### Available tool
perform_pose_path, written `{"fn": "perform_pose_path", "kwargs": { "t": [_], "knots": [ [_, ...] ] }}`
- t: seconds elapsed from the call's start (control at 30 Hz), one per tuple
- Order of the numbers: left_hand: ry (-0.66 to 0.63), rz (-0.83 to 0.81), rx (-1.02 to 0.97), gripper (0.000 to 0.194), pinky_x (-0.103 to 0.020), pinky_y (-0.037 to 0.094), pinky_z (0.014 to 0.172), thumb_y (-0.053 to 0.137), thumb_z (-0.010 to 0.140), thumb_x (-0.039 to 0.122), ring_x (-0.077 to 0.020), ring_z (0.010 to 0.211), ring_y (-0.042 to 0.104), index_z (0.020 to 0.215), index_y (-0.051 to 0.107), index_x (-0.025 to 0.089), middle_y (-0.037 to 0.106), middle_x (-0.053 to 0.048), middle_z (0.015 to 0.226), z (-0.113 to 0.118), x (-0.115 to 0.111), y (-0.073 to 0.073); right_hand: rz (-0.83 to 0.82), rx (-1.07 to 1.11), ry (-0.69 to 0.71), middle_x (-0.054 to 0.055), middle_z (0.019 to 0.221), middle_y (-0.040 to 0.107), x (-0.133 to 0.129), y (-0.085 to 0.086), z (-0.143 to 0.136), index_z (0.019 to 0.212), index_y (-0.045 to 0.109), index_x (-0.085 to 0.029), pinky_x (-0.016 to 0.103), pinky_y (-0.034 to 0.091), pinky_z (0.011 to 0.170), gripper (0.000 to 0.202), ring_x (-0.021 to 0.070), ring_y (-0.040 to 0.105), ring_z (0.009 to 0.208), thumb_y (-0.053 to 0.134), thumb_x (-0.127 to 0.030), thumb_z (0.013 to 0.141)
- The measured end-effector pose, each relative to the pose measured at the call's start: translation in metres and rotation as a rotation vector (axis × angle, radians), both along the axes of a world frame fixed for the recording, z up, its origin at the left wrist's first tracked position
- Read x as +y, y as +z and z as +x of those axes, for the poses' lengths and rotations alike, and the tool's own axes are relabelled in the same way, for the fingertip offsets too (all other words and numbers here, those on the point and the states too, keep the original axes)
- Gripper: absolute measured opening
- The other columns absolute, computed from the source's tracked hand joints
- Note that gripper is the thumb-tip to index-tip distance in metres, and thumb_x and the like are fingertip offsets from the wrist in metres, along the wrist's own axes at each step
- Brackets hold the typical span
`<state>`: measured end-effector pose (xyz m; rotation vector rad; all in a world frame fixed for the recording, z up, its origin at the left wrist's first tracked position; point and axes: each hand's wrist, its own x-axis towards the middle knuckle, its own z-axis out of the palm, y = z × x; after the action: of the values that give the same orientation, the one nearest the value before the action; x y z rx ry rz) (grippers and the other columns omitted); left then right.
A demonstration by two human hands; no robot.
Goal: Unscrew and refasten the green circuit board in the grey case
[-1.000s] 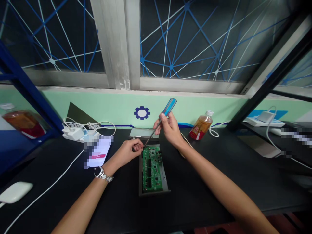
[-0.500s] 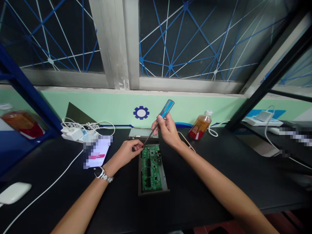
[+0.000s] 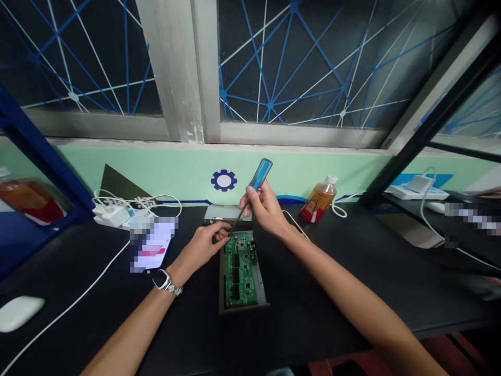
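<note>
A green circuit board (image 3: 243, 271) lies in a grey metal housing (image 3: 263, 295) on the black table. My right hand (image 3: 263, 204) is closed on a screwdriver (image 3: 261, 175) with a blue handle, its shaft slanting down to the board's far left corner. At that same corner, the fingertips of my left hand (image 3: 207, 243) are pinched together beside the screwdriver's tip; whatever they hold is too small to make out. Behind the board sits a flat grey metal piece (image 3: 223, 213).
A phone (image 3: 154, 248) and a white power strip with cables (image 3: 121, 215) lie at the left, a white mouse (image 3: 21, 312) nearer. A drink bottle (image 3: 319, 199) stands at the back right. Dark shelf posts flank the table (image 3: 332, 324).
The whole view has shifted slightly, so most things appear a little further left. The screwdriver's handle stands slightly more upright. Both hands remain at the same corner of the board.
</note>
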<state>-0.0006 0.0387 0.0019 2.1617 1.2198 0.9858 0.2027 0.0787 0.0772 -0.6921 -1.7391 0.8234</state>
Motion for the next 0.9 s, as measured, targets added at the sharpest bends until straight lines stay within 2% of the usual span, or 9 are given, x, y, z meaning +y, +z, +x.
{"fn": "perform_pose_path", "kwargs": {
  "t": [0.07,0.13,0.23,0.3,0.53,0.9],
  "knots": [
    [0.016,0.012,-0.026,0.022,-0.029,0.053,0.08,0.059,0.091,0.029,-0.0165,0.081,0.067,0.11,0.064,0.02,0.072,-0.003,0.091,0.005,-0.001,-0.002,0.008,-0.007,-0.009,-0.003,0.071,0.065,0.0,0.003,0.003,0.101,0.038,-0.024,0.022,0.048,0.048,0.033,0.0094,0.059,0.049,0.043,-0.056,0.097],
    [0.035,0.045,-0.013,0.024,-0.033,0.052,0.088,0.058,0.091,0.031,-0.0195,0.093,0.067,0.113,0.063,0.021,0.071,-0.005,0.101,0.008,-0.002,-0.004,0.027,-0.036,-0.031,-0.003,0.07,0.064,0.0,0.008,0.008,0.102,0.039,-0.024,0.023,0.047,0.048,0.033,0.0096,0.058,0.048,0.042,-0.056,0.097],
    [0.039,0.11,0.102,0.034,-0.042,0.043,0.105,0.058,0.091,0.031,-0.026,0.12,0.056,0.124,0.058,0.024,0.062,-0.008,0.126,0.01,-0.003,-0.01,0.068,-0.134,-0.078,-0.003,0.068,0.064,0.0,0.013,0.016,0.101,0.039,-0.024,0.024,0.046,0.049,0.031,0.0105,0.057,0.047,0.044,-0.054,0.097],
    [0.027,0.118,0.182,0.039,-0.044,0.039,0.108,0.055,0.09,0.026,-0.0276,0.126,0.051,0.13,0.054,0.024,0.057,-0.009,0.132,0.008,-0.002,-0.014,0.091,-0.207,-0.108,-0.003,0.067,0.064,0.001,0.013,0.02,0.099,0.039,-0.024,0.025,0.045,0.049,0.028,0.0113,0.057,0.047,0.045,-0.052,0.097],
    [0.047,0.112,0.283,0.043,-0.041,0.043,0.1,0.048,0.083,0.011,-0.0263,0.113,0.056,0.123,0.057,0.023,0.06,-0.008,0.116,0.004,0.0,-0.02,0.115,-0.291,-0.128,-0.002,0.066,0.065,0.007,0.001,0.018,0.092,0.036,-0.025,0.027,0.044,0.053,0.027,0.0145,0.059,0.051,0.042,-0.05,0.098],
    [0.054,0.109,0.286,0.04,-0.039,0.044,0.095,0.05,0.083,0.012,-0.0248,0.104,0.058,0.12,0.058,0.023,0.06,-0.007,0.111,0.0,0.003,-0.023,0.096,-0.251,-0.115,-0.002,0.069,0.065,0.011,-0.008,0.015,0.094,0.036,-0.025,0.027,0.044,0.051,0.028,0.0138,0.059,0.049,0.041,-0.052,0.098]
  ]
}}
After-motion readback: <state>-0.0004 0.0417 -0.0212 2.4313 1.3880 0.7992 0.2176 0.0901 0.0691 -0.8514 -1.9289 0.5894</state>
